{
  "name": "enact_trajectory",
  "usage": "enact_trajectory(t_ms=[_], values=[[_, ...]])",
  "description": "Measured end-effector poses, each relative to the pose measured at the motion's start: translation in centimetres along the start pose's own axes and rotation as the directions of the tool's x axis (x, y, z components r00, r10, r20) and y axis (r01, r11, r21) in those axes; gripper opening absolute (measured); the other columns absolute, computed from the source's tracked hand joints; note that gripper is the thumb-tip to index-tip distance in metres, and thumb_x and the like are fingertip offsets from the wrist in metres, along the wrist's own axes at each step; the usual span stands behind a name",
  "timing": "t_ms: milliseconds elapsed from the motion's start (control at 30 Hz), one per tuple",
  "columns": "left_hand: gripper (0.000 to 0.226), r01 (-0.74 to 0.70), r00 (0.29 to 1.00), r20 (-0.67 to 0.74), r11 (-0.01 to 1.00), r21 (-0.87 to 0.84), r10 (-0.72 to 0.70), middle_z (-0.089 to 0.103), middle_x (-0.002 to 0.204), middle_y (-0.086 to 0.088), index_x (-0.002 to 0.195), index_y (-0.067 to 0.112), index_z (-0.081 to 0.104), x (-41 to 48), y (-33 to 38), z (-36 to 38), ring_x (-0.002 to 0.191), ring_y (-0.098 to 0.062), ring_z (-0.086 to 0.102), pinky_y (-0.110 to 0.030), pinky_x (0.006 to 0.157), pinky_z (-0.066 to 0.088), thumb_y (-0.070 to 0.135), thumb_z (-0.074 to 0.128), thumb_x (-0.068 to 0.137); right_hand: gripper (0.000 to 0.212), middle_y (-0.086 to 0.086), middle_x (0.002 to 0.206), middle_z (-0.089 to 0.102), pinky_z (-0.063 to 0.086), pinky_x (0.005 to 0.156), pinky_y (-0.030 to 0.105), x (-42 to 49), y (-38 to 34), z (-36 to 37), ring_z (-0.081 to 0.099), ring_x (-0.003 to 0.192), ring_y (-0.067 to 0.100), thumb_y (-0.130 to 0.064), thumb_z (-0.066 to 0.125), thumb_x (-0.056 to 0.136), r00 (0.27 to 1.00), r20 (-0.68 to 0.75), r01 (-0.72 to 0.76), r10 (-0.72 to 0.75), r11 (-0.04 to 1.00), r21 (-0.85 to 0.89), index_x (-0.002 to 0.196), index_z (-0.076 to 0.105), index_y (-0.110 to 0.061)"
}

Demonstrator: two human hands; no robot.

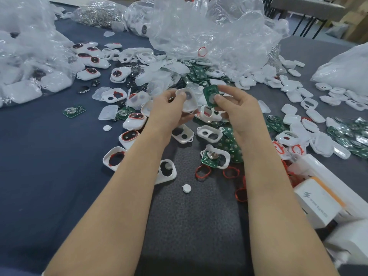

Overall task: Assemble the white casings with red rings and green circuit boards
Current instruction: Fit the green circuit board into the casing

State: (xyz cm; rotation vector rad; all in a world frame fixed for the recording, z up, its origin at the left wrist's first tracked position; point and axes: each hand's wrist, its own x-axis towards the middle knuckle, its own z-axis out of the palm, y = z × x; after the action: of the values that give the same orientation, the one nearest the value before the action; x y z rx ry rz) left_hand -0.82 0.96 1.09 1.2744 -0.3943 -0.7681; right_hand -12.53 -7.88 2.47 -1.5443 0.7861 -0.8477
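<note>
My left hand [169, 110] holds a white casing [188, 100] above the middle of the table, thumb pressed on its face. My right hand [237, 108] pinches a green circuit board [211, 94] with a round metal contact, held just right of the casing; a second white casing [208, 114] seems tucked under its fingers. Loose red rings [203, 172] lie on the dark mat near my right forearm. Another casing with a green board in it [214, 157] rests below my hands.
Several white casings [115, 158], some with red rings, lie scattered left of my arms. Green boards [350, 134] pile at the right. Clear plastic bags [209, 30] crowd the back and left. White boxes [316, 202] sit at the right edge.
</note>
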Motion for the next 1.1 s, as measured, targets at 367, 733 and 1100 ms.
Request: enact_trajectory(t_ms=[367,733,1100], values=[[0.020,0.057,0.996,0.073,0.998,-0.001,-0.057,0.065,0.111,-0.018,0.090,0.016,0.057,0.23,-0.28,0.13,0.064,-0.020,0.071,-0.022,0.054,0.056,0.027,0.045,0.102,0.010,-0.002,0.073,0.069,0.057,0.073,0.031,-0.10,-0.10,0.73,0.068,0.065,0.013,-0.001,0.060,0.090,0.998,0.058,-0.012,0.004,0.990,0.140,0.089,0.056,-0.010],[0.026,-0.063,0.998,0.008,0.992,0.107,0.063,0.068,0.095,-0.009,0.109,0.013,0.051,0.20,-0.45,-0.39,0.071,-0.014,0.072,-0.030,0.069,0.060,0.014,0.068,0.088,0.024,-0.005,0.078,0.063,0.050,0.064,0.024,-0.14,0.42,0.82,0.057,0.066,0.007,-0.009,0.052,0.095,0.997,0.037,0.070,-0.062,0.968,-0.243,0.093,0.065,-0.029],[0.008,-0.013,0.987,0.159,0.998,0.069,0.002,0.071,0.091,-0.007,0.094,0.015,0.061,-0.10,0.09,-0.60,0.073,-0.017,0.072,-0.026,0.068,0.058,0.008,0.064,0.090,0.017,-0.002,0.086,0.066,0.051,0.070,0.020,0.08,0.68,0.67,0.060,0.075,0.007,-0.013,0.067,0.087,0.990,-0.074,0.100,-0.118,0.972,-0.215,0.099,0.056,-0.016]])
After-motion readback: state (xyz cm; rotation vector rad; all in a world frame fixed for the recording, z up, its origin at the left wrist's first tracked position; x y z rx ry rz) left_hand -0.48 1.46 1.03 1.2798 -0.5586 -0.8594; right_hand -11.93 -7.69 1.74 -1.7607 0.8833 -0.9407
